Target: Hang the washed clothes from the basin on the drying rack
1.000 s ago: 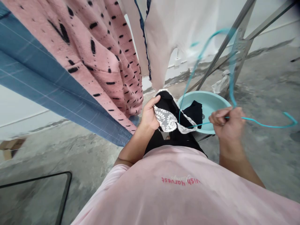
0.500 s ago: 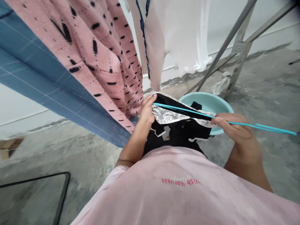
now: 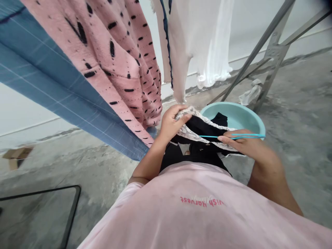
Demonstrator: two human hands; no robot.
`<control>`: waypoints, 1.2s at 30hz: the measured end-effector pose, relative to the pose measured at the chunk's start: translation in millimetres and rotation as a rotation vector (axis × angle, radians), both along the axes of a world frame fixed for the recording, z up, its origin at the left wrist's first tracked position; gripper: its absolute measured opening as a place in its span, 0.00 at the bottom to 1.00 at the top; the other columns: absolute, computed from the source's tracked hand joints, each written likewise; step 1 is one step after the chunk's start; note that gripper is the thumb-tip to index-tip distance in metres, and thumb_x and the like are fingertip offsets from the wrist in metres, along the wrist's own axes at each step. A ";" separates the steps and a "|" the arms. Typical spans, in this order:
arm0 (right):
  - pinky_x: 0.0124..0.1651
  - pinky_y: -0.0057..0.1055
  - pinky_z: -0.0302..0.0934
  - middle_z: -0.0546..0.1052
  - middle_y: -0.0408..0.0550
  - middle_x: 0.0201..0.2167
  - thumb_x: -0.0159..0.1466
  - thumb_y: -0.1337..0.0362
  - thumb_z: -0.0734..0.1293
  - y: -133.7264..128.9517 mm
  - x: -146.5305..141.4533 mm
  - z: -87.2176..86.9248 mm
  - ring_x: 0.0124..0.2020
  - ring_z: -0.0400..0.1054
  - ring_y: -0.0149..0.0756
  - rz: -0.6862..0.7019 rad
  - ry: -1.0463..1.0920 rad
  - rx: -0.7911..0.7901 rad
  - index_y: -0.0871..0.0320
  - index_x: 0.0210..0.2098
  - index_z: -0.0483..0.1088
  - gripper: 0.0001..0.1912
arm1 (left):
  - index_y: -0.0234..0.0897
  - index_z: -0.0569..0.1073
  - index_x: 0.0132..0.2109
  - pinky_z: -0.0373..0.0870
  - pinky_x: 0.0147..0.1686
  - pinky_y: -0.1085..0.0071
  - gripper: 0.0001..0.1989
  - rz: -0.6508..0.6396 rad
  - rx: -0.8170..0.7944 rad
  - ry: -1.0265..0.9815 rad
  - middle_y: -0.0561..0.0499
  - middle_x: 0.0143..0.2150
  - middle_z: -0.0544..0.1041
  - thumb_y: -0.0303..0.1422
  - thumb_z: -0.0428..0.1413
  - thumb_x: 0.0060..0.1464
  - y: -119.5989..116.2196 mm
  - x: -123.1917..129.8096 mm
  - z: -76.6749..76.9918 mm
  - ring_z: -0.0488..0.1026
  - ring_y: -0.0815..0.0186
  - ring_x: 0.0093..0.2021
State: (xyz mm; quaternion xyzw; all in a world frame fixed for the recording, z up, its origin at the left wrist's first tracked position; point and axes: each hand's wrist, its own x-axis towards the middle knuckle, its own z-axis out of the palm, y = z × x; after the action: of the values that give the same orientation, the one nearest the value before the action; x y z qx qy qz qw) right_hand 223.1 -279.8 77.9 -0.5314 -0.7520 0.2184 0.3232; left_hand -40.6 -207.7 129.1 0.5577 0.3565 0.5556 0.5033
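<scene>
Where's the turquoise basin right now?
In the head view, the turquoise basin sits ahead, just beyond the person's right hand, with a metal clothes rack's leg to its right.

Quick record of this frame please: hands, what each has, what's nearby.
left hand: holding lace edge of black garment
right hand: pinching teal hanger
basin: teal, behind the hands, black cloth inside
hanging nearby: pink coat
right background: metal rack
</scene>
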 end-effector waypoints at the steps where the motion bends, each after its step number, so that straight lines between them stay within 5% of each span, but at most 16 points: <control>1: 0.26 0.25 0.52 0.66 0.43 0.18 0.67 0.42 0.61 -0.8 -0.5 3.4 0.22 0.59 0.28 -0.009 -0.014 0.016 0.59 0.19 0.65 0.30 | 0.41 0.80 0.39 0.64 0.52 0.72 0.15 -0.071 -0.031 0.001 0.51 0.41 0.80 0.28 0.70 0.40 -2.6 0.8 2.0 0.73 0.60 0.49; 5: 0.29 0.27 0.51 0.67 0.43 0.19 0.65 0.46 0.65 -1.9 2.4 12.9 0.23 0.59 0.28 -0.163 0.016 0.178 0.61 0.19 0.66 0.27 | 0.43 0.79 0.47 0.63 0.56 0.67 0.19 -0.195 -0.013 0.078 0.46 0.47 0.79 0.33 0.67 0.46 -5.8 0.5 -2.3 0.72 0.57 0.53; 9: 0.29 0.27 0.52 0.70 0.43 0.19 0.60 0.52 0.71 -0.1 5.3 8.4 0.24 0.62 0.28 -0.304 0.135 0.263 0.61 0.21 0.71 0.20 | 0.44 0.76 0.52 0.60 0.60 0.63 0.16 -0.139 0.195 0.300 0.45 0.52 0.77 0.40 0.59 0.57 2.6 -8.0 -19.1 0.70 0.57 0.56; 14: 0.30 0.27 0.55 0.71 0.43 0.20 0.55 0.59 0.74 -0.5 8.5 3.4 0.23 0.64 0.30 -0.547 0.351 0.421 0.60 0.21 0.73 0.13 | 0.44 0.73 0.56 0.57 0.63 0.61 0.23 -0.082 0.276 0.485 0.45 0.59 0.73 0.40 0.63 0.54 18.9 -18.9 -46.6 0.66 0.54 0.61; 17: 0.29 0.27 0.55 0.70 0.42 0.18 0.54 0.60 0.74 -1.0 11.7 5.1 0.22 0.62 0.30 -0.602 0.375 0.538 0.60 0.20 0.71 0.13 | 0.40 0.75 0.50 0.65 0.54 0.64 0.16 -0.028 0.248 0.541 0.46 0.51 0.77 0.35 0.62 0.53 32.5 -22.2 -65.2 0.71 0.54 0.52; 20: 0.28 0.27 0.54 0.70 0.42 0.19 0.56 0.59 0.73 -0.5 14.7 7.2 0.23 0.62 0.29 -0.529 0.316 0.445 0.60 0.20 0.70 0.14 | 0.37 0.74 0.35 0.65 0.39 0.69 0.07 0.093 0.235 0.534 0.51 0.32 0.74 0.33 0.54 0.58 47.7 -26.0 -77.4 0.71 0.62 0.35; 23: 0.29 0.27 0.53 0.69 0.42 0.19 0.59 0.57 0.71 0.6 16.1 6.9 0.23 0.61 0.28 -0.345 0.221 0.278 0.60 0.20 0.70 0.16 | 0.36 0.72 0.33 0.63 0.36 0.71 0.10 0.282 0.237 0.428 0.52 0.29 0.71 0.34 0.52 0.61 61.1 -30.3 -81.6 0.68 0.65 0.33; 26: 0.30 0.26 0.54 0.70 0.42 0.21 0.60 0.56 0.70 1.3 15.1 5.0 0.24 0.62 0.29 -0.313 0.206 0.221 0.60 0.21 0.70 0.16 | 0.36 0.70 0.32 0.63 0.36 0.72 0.10 0.368 0.202 0.394 0.53 0.29 0.71 0.34 0.51 0.61 68.3 -32.2 -84.4 0.68 0.66 0.33; 29: 0.31 0.26 0.55 0.72 0.43 0.22 0.59 0.56 0.71 1.4 11.4 5.5 0.26 0.63 0.29 -0.346 0.243 0.224 0.60 0.23 0.71 0.15 | 0.36 0.73 0.38 0.66 0.40 0.71 0.07 0.360 0.249 0.439 0.50 0.35 0.74 0.34 0.53 0.61 63.3 -30.0 -86.5 0.71 0.65 0.37; 33: 0.28 0.26 0.52 0.67 0.42 0.19 0.60 0.56 0.71 1.0 4.5 9.4 0.23 0.59 0.27 -0.275 0.223 0.214 0.61 0.21 0.69 0.17 | 0.38 0.71 0.53 0.63 0.55 0.63 0.14 0.350 0.515 0.618 0.44 0.51 0.74 0.38 0.53 0.63 39.7 -22.2 -79.6 0.69 0.59 0.53; 36: 0.27 0.26 0.51 0.67 0.43 0.19 0.61 0.57 0.70 0.1 1.9 10.3 0.23 0.59 0.27 -0.268 0.200 0.207 0.61 0.21 0.69 0.18 | 0.40 0.72 0.54 0.58 0.58 0.60 0.14 0.190 0.639 0.853 0.44 0.53 0.74 0.39 0.50 0.66 23.9 -13.0 -71.9 0.67 0.57 0.56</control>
State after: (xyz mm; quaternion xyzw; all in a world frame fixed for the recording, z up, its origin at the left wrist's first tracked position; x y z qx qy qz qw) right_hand 225.0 -279.6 88.2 -0.5664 -0.6569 0.1468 0.4755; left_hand -53.6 -183.8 57.2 0.8244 0.3910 0.4038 0.0668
